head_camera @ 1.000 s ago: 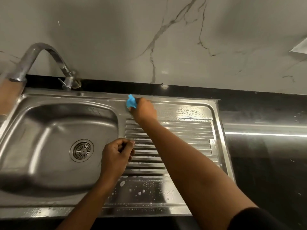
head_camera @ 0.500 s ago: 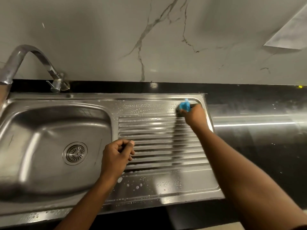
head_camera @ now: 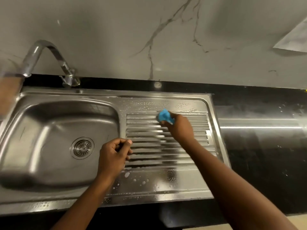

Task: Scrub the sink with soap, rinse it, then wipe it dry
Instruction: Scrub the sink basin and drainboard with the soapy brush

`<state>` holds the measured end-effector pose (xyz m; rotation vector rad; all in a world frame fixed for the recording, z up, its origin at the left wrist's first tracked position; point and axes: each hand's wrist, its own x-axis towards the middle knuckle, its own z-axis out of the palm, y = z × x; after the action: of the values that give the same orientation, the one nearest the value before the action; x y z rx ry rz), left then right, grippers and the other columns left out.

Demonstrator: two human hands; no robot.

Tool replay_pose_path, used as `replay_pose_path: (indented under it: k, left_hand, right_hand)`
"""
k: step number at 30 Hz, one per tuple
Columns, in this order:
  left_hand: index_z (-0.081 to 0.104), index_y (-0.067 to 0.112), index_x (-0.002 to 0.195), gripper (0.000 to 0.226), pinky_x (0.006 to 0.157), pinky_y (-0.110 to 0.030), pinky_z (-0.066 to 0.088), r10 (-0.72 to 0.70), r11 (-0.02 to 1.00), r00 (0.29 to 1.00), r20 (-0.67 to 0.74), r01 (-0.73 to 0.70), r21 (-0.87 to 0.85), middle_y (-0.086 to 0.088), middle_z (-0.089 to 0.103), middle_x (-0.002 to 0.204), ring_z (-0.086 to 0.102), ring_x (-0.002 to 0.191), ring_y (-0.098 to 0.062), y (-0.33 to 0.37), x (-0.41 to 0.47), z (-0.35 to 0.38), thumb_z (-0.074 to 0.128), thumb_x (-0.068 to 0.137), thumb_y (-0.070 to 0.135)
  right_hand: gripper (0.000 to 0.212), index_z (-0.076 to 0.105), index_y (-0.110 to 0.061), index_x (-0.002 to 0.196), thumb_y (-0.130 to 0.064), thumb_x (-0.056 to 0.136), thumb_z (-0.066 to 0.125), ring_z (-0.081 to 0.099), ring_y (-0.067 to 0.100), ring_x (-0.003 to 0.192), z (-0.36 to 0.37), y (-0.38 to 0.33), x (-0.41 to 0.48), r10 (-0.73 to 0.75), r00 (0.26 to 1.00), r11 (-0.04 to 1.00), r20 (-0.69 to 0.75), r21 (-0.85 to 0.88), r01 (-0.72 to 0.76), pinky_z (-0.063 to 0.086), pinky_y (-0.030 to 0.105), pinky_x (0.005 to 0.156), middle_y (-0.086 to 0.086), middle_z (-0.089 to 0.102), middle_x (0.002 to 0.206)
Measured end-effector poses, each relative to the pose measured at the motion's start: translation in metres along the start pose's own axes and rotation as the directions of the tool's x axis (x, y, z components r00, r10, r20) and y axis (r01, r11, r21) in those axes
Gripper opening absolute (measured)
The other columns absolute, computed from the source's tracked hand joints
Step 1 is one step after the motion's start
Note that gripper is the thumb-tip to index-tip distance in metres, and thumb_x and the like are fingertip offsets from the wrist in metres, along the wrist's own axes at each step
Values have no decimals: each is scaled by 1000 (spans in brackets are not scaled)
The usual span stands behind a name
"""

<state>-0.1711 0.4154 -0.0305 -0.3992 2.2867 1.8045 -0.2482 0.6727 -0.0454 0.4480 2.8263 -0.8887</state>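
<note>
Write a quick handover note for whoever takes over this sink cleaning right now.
Right hand grips a blue scrubber, pressed on the upper ribs of the drainboard.
Left hand is curled, holding nothing visible, at the drainboard's basin-side edge.
Done: the drainboard is soapy, with suds and droplets.
Left: the basin shows no suds, so scrub it. Then rinse using the faucet, where no water is seen running, and wipe dry. No drying cloth is in view.

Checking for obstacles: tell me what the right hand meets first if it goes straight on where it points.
Probably the sink's back rim. The right hand, gripping a blue scrubber, points up-left across the drainboard; the tap sits well left of that line.
</note>
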Motion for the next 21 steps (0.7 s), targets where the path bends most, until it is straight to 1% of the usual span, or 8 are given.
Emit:
replay_pose_path:
  k: [3, 5, 8, 11, 13, 15, 19, 21]
  left_hand:
    - [75, 14, 78, 24, 61, -34, 56, -21, 1000, 997, -71, 22, 6, -4, 75, 70, 67, 59, -19, -10, -2, -17, 71, 100, 23]
    - [75, 14, 79, 23, 60, -34, 55, -46, 999, 993, -106, 48, 7, -4, 74, 69, 66, 57, -16, -17, -5, -29, 71, 100, 23]
    - [75, 14, 81, 20, 59, -34, 57, -62, 998, 991, -119, 63, 10, -4, 74, 70, 66, 56, -15, -25, -11, -48, 71, 99, 21]
    - [75, 14, 80, 21, 57, -33, 55, -58, 998, 991, -123, 62, 25, -4, 74, 69, 65, 54, -15, -29, -9, -74, 70, 100, 19]
    - [74, 13, 78, 22, 57, -34, 55, -51, 998, 990, -129, 56, 34, -3, 74, 68, 65, 54, -17, -34, -6, -95, 71, 99, 19]
    - [74, 13, 76, 24, 58, -35, 54, -47, 998, 989, -141, 52, 30, -2, 73, 67, 65, 54, -18, -39, -5, -120, 71, 99, 19]
    - [74, 16, 76, 24, 55, -32, 52, -49, 998, 985, -167, 54, 24, -3, 73, 66, 64, 53, -17, -51, -4, -173, 71, 99, 20]
    - [73, 16, 74, 25, 55, -32, 52, -55, 998, 983, -173, 62, 31, -3, 72, 66, 64, 53, -18, -59, -2, -199, 71, 99, 19]
  right_hand:
    - [51, 60, -25, 142, -43, 96, 71, 65, 15, 90, -4, -7, 18, 22, 999, 1000, -31, -9, -23, 49, 30, 74, 0, 73, 119]
    - [50, 61, -25, 140, -42, 95, 72, 66, 17, 95, 13, -29, 26, 28, 1000, 999, -13, 30, -28, 55, 35, 80, 1, 72, 121]
    - [50, 60, -26, 139, -45, 94, 72, 68, 17, 99, 57, -76, 23, -51, 997, 995, 49, 86, 47, 59, 40, 88, 1, 72, 121]
    - [52, 57, -29, 143, -45, 95, 70, 70, 18, 101, 103, -123, 16, -150, 988, 989, 24, 8, 150, 60, 41, 89, 0, 72, 123]
    - [53, 55, -29, 146, -44, 97, 68, 70, 20, 104, 117, -142, 13, -170, 985, 985, 7, -21, 171, 60, 40, 90, 2, 71, 125]
    - [52, 52, -30, 148, -44, 99, 65, 69, 21, 106, 121, -148, 13, -155, 988, 987, -10, -31, 155, 59, 40, 90, 4, 70, 126]
    - [52, 52, -34, 148, -49, 99, 63, 70, 25, 108, 122, -155, 23, -92, 989, 996, -114, -14, 91, 58, 43, 92, 4, 72, 125]
    - [54, 49, -33, 151, -46, 101, 62, 69, 25, 107, 135, -171, 25, -108, 986, 993, -126, -63, 101, 57, 41, 90, 6, 71, 126]
